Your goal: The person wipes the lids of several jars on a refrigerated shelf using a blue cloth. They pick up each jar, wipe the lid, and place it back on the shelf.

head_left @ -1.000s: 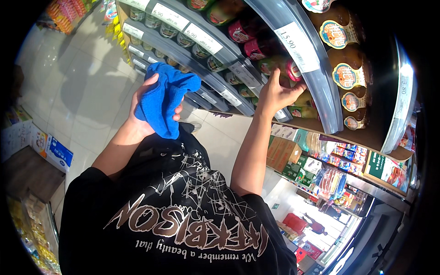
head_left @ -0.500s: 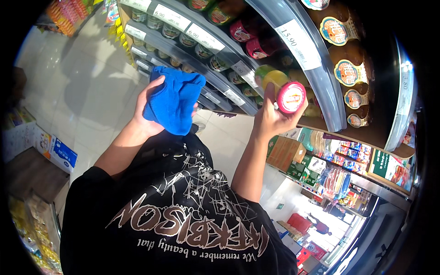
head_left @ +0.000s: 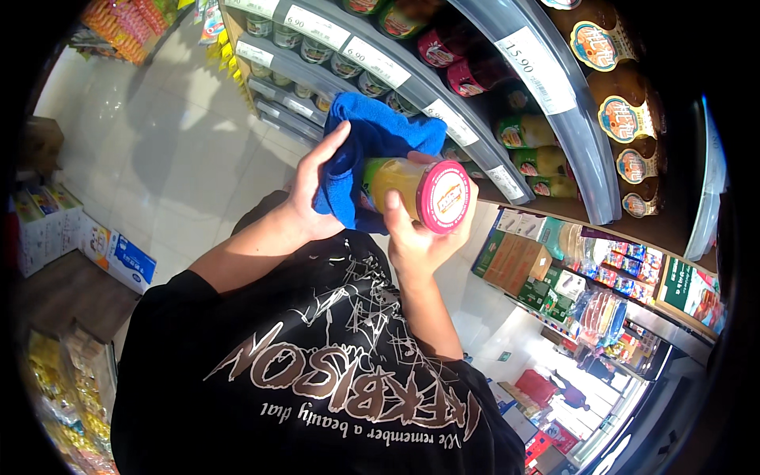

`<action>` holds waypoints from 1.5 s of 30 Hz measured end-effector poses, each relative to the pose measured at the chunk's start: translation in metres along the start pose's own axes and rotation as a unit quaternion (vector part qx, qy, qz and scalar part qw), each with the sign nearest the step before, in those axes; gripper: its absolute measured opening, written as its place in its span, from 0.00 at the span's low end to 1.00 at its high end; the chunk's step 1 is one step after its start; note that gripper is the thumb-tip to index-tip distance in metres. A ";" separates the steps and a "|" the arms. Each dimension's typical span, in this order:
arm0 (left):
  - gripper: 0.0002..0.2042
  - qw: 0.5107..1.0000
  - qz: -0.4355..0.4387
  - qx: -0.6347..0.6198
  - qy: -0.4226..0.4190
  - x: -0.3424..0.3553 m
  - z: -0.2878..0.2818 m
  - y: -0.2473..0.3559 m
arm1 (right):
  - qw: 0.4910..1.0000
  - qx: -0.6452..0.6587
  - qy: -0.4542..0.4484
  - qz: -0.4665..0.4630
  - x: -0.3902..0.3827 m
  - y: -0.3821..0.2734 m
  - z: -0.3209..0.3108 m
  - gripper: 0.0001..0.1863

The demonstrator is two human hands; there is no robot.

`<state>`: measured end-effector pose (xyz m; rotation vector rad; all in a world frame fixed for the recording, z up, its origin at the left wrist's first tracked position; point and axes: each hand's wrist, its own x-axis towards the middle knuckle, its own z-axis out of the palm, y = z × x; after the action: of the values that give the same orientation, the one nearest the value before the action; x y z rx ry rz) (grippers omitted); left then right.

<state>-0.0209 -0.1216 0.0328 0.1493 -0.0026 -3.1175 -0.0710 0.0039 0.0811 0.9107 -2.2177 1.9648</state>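
A blue cloth [head_left: 380, 119] lies bunched in my left hand [head_left: 311, 198], whose thumb runs up along its edge while the fingers are mostly behind it. My right hand [head_left: 418, 247] grips a glass jar [head_left: 396, 176] near its lid, thumb across the near side. The jar is tilted, its pink lid [head_left: 445, 198] with a white round centre turned up toward me. Yellowish contents and part of a green label show through the glass. The jar's base end rests against the cloth, which wraps partly round it and hides that end.
Shelves with clear price-strip fronts [head_left: 546, 87] curve along the far right, holding rows of jars, among them dark ones with round labels [head_left: 625, 119]. Pale floor tiles [head_left: 182, 134] stretch left. A cardboard box [head_left: 516, 261] stands at right, and cartons [head_left: 131, 259] at left.
The jar in my right hand has come left and down, away from the shelf. My left hand has brought the cloth right, and the two now meet.
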 end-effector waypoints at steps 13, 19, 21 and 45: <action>0.19 0.990 0.011 0.036 0.134 0.001 -0.018 -0.007 | 0.998 -0.055 -0.022 -0.026 0.001 0.009 0.010 0.38; 0.22 0.982 -0.171 -0.004 0.082 -0.002 -0.028 0.003 | 0.991 -0.048 -0.117 -0.049 0.018 0.034 0.004 0.41; 0.23 0.981 -0.170 0.030 0.087 -0.007 -0.026 0.002 | 0.980 -0.096 -0.164 -0.066 0.022 0.033 -0.001 0.43; 0.37 0.995 0.090 0.042 -0.007 0.002 -0.016 0.039 | 0.843 0.309 -0.233 0.375 -0.010 0.011 -0.006 0.30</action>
<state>-0.0205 -0.1603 0.0168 0.1214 -0.1396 -2.9403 -0.0693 0.0132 0.0684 0.6268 -2.4578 3.2676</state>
